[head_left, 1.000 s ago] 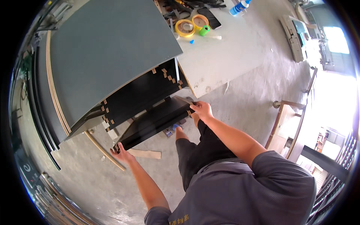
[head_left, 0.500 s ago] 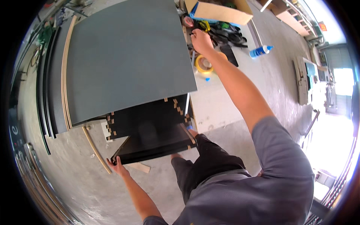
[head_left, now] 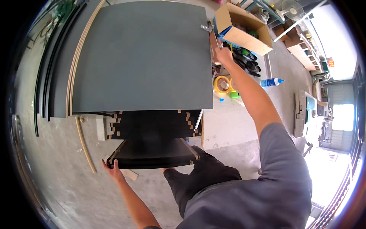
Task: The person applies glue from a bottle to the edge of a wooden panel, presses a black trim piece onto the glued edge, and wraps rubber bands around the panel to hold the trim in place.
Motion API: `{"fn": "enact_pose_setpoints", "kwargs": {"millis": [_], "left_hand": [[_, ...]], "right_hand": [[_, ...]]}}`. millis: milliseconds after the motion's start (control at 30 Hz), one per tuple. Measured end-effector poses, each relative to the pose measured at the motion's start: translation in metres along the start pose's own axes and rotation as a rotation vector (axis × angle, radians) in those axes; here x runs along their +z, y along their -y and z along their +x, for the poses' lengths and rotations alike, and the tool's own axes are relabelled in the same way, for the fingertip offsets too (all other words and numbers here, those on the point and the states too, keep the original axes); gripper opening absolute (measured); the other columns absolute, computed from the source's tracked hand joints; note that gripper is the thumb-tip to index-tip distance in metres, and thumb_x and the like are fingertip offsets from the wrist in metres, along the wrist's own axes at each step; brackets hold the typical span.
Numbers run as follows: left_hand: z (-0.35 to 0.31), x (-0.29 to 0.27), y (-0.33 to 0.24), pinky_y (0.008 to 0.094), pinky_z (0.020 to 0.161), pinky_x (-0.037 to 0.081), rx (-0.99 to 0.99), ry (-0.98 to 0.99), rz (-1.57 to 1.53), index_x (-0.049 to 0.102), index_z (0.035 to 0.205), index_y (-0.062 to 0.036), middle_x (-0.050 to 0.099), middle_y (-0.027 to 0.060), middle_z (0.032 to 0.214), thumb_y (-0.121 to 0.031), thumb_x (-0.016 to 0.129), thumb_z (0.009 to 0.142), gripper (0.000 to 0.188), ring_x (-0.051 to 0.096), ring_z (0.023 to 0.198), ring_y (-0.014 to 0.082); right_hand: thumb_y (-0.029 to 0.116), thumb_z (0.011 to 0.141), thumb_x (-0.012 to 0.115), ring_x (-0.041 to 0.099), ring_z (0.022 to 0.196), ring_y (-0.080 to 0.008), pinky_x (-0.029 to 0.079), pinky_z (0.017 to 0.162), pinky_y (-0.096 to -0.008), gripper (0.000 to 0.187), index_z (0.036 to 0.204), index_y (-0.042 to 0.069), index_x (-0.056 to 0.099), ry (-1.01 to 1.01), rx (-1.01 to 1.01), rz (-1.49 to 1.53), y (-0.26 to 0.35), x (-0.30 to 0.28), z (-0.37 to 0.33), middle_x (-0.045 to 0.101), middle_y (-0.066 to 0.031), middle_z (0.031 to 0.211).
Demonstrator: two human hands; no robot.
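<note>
My left hand point(head_left: 113, 170) grips the front left corner of a black board point(head_left: 156, 152), thumb on top. This board has wooden strips along its sides and sticks out below a large grey panel point(head_left: 145, 57). Under the panel's near edge is more black material point(head_left: 152, 124) with small brown tabs at both ends. My right hand point(head_left: 224, 56) reaches past the panel's right edge with its fingers closed. A reddish-brown flat piece point(head_left: 212, 42) shows at the fingertips; whether I hold it is unclear. Close by lie black straps point(head_left: 247, 63) and a yellow tape roll point(head_left: 222, 84).
An open cardboard box point(head_left: 244, 28) stands beyond my right hand. A blue glue bottle point(head_left: 271, 82) lies at the table's right side, and a green roll point(head_left: 235, 94) is beside the tape. Long wooden strips point(head_left: 79, 57) border the panel's left. Another strip point(head_left: 85, 147) lies on the floor.
The view has turned, shifting the whole scene. My right hand is slightly farther from the tape roll, and the reddish-brown piece now shows beside it. My left hand keeps its grip on the board's corner.
</note>
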State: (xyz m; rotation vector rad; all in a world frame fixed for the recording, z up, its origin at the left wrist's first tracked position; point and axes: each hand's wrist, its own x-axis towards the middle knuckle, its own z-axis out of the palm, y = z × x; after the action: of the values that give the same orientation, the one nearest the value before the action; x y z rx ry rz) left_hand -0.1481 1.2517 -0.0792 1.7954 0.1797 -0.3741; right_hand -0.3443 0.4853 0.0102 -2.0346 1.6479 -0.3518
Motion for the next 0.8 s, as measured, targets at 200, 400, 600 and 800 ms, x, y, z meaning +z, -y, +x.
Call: {"fn": "enact_pose_setpoints", "kwargs": {"millis": [200, 400, 600, 800], "left_hand": [[-0.006, -0.015, 0.029, 0.0368, 0.1, 0.048, 0.078, -0.012, -0.2, 0.031, 0.154, -0.0046, 0.051, 0.0116, 0.13, -0.002, 0.082, 0.081, 0.089, 0.054, 0.115, 0.023], [-0.012, -0.012, 0.024, 0.0345, 0.098, 0.048, 0.162, -0.175, 0.036, 0.036, 0.15, -0.0011, 0.057, 0.012, 0.124, -0.012, 0.09, 0.071, 0.096, 0.058, 0.113, 0.0228], [-0.012, -0.009, 0.024, 0.0344, 0.099, 0.048, 0.092, -0.235, -0.15, 0.032, 0.152, -0.0054, 0.055, 0.0105, 0.127, -0.009, 0.09, 0.069, 0.102, 0.057, 0.114, 0.0225], [-0.012, -0.008, 0.035, 0.0336, 0.105, 0.042, 0.01, -0.307, -0.281, 0.023, 0.156, -0.0027, 0.05, 0.0115, 0.133, -0.009, 0.091, 0.065, 0.113, 0.052, 0.119, 0.0242]], "right_hand": [[0.035, 0.096, 0.068, 0.062, 0.072, -0.0112, 0.052, 0.063, -0.0282, 0.04, 0.115, 0.001, 0.06, 0.234, 0.11, 0.515, 0.046, -0.098, -0.257, 0.064, -0.0052, 0.089], [0.013, 0.098, 0.066, 0.057, 0.066, -0.0094, 0.048, 0.064, -0.0244, 0.027, 0.12, 0.0, 0.058, 0.294, -0.423, 0.481, 0.154, -0.085, -0.308, 0.06, -0.0031, 0.088], [0.009, 0.089, 0.07, 0.062, 0.085, -0.0191, 0.049, 0.079, -0.0324, 0.036, 0.123, 0.002, 0.062, 0.965, -0.853, -0.371, 0.337, 0.054, -0.376, 0.066, -0.0074, 0.093], [0.0, 0.083, 0.065, 0.066, 0.1, -0.0353, 0.052, 0.086, -0.0404, 0.052, 0.134, 0.011, 0.057, 1.1, -1.515, -0.682, 0.385, 0.211, -0.417, 0.07, -0.0116, 0.115]]}}
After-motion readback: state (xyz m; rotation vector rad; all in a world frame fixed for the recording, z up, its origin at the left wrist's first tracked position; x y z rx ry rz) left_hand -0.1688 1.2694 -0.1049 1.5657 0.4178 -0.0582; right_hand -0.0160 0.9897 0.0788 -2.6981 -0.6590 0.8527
